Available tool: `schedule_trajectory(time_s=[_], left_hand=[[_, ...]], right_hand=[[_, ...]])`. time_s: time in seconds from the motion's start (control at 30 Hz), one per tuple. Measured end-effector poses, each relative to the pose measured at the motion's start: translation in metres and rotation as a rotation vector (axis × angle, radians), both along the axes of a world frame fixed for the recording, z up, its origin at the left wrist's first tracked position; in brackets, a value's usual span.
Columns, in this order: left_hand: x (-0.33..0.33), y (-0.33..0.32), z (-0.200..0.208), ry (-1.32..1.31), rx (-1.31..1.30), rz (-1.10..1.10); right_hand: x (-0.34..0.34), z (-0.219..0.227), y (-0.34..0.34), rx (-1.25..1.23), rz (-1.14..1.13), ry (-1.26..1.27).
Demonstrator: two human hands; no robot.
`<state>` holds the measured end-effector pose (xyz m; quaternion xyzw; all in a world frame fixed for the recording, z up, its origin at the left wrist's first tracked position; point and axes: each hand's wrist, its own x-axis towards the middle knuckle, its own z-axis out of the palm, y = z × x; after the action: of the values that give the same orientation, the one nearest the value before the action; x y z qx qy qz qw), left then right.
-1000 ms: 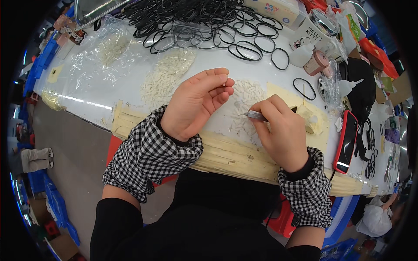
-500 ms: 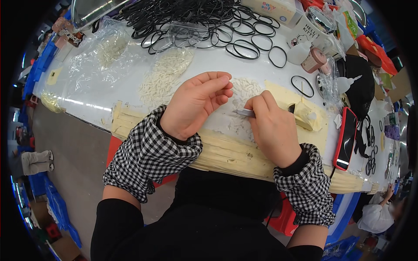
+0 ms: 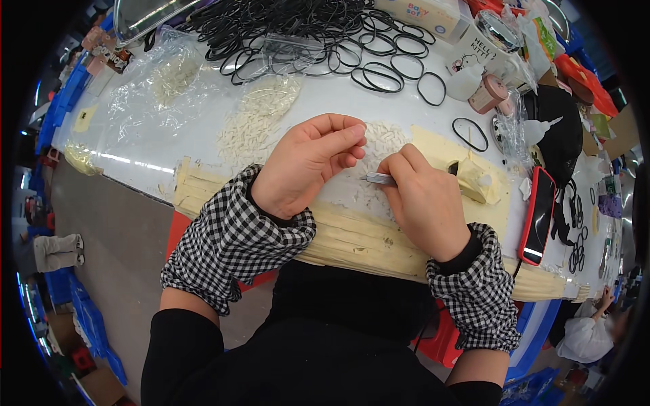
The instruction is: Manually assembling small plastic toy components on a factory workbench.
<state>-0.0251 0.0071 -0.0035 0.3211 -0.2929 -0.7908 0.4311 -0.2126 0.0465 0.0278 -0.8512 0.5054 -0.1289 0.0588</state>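
Note:
My left hand [image 3: 305, 162] is raised over the near part of the table, thumb and forefinger pressed together and the other fingers curled. Anything in that pinch is too small or hidden to make out. To its right, my right hand [image 3: 428, 206] grips a short, flat grey metal tool [image 3: 381, 179], whose tip points left; its kind is unclear, since the fingers cover most of it. Small whitish pieces [image 3: 384, 135] lie just beyond the two hands. A larger heap of similar pieces [image 3: 247, 139] spreads out of a clear plastic bag [image 3: 279, 91] on the left.
Black rubber rings [image 3: 284, 27] are piled at the back. Yellow tape [image 3: 359, 233] covers the table's front edge. On the right are a tape-wrapped block [image 3: 482, 181], a red-cased phone [image 3: 537, 216], a pink container [image 3: 489, 95] and a squeeze bottle [image 3: 466, 82].
My left hand has shifted slightly right, its fingers drawn closer together. The right hand and its metal tool have barely moved.

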Motion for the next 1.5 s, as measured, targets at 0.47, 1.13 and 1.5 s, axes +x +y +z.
schedule_trajectory(time_s=[0.47, 1.13, 1.5], left_hand=[[-0.003, 0.005, 0.001, 0.081, -0.125, -0.242], [0.002, 0.004, 0.007, 0.155, -0.202, -0.383], [0.002, 0.005, 0.005, 0.197, -0.199, -0.4]], right_hand=[[0.005, 0.008, -0.003, -0.121, -0.04, -0.511], [-0.001, 0.014, -0.001, -0.094, -0.004, -0.309], [-0.002, 0.016, 0.0, -0.06, 0.02, -0.311]])
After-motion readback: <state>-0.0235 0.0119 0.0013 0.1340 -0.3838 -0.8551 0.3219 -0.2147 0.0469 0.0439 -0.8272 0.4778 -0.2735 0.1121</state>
